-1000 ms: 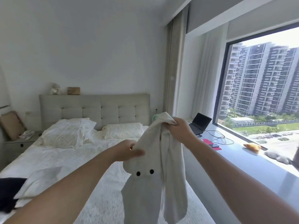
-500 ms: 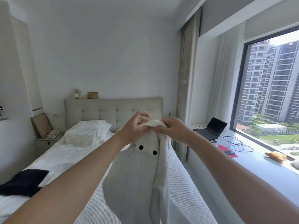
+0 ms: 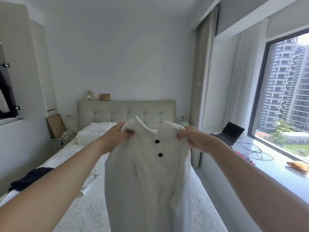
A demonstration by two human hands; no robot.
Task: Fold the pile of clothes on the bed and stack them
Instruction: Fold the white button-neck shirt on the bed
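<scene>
A white shirt (image 3: 143, 178) with two black buttons hangs spread out in front of me, above the bed (image 3: 90, 215). My left hand (image 3: 117, 136) grips its left shoulder. My right hand (image 3: 192, 138) grips its right shoulder. The collar opening shows between the two hands, and the shirt's lower part runs out of the frame at the bottom. A dark navy garment (image 3: 30, 179) lies crumpled on the bed's left side, and a white garment (image 3: 88, 183) lies beside it.
Pillows (image 3: 93, 133) sit at the padded headboard (image 3: 125, 111). A nightstand (image 3: 60, 143) stands to the left of the bed. On the right runs a long window ledge (image 3: 275, 174) with a laptop (image 3: 229, 134), cables and an orange object (image 3: 299, 165).
My hands have moved apart from the collar to the two shoulders, and the shirt now hangs opened out flat. The view has turned left.
</scene>
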